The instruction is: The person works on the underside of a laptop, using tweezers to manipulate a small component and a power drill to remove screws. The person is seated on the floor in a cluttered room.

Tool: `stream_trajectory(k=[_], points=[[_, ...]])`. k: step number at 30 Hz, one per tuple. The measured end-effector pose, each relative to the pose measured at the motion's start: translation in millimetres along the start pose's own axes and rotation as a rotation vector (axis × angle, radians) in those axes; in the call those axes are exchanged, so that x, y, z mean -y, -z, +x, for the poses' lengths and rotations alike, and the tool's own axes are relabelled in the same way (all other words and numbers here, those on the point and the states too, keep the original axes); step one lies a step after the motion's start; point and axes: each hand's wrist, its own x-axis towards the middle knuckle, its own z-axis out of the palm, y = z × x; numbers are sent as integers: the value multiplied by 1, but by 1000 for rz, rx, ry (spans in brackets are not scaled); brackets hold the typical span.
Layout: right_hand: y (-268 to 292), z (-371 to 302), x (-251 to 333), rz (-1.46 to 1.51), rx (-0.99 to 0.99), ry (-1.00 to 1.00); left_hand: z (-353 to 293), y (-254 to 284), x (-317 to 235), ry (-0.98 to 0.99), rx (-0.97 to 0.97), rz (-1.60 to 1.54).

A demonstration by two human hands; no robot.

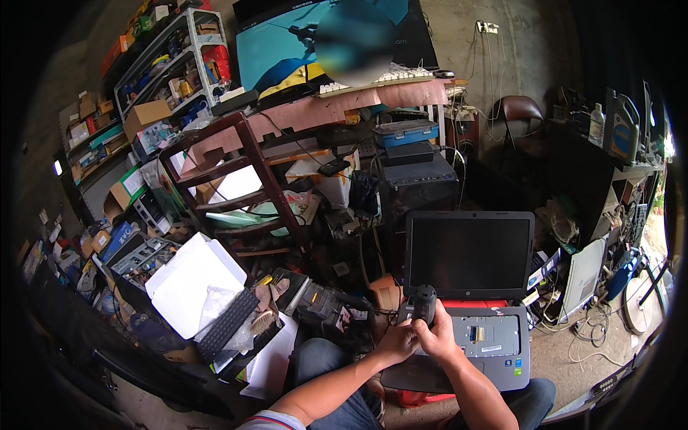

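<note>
An open laptop [469, 254] lies in front of me with a dark screen; its keyboard is out, baring a grey recess with a ribbon cable [478, 334]. My right hand [438, 338] is wrapped round a thick black electric screwdriver [424, 302], held upright over the left part of the laptop's base. Touching it, my left hand [398, 344] has its fingers closed near the tool's lower end; what they pinch is hidden. The laptop rests on something red [423, 398] between my knees.
On the left, a loose black keyboard [227, 326] lies beside a brush [263, 323] and a white carton [193, 276]. A wooden chair [240, 179] and a black printer-like machine [419, 183] stand ahead. Cables [595, 337] and a silver panel [584, 279] are at the right.
</note>
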Motion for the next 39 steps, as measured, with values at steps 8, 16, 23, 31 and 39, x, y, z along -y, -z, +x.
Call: stream_trajectory(k=[8, 16, 23, 31, 39], points=[[0, 1, 4, 7, -8, 17, 0, 1, -1, 2, 4, 11], [-1, -1, -2, 45, -10, -3, 0, 2, -4, 7, -7, 33], [-2, 0, -2, 40, -24, 2, 0, 0, -1, 28, 5, 19], [-2, -1, -3, 56, -35, -5, -1, 1, -2, 30, 3, 1], [-2, 0, -3, 36, -38, 7, 0, 2, -4, 7, 3, 4]])
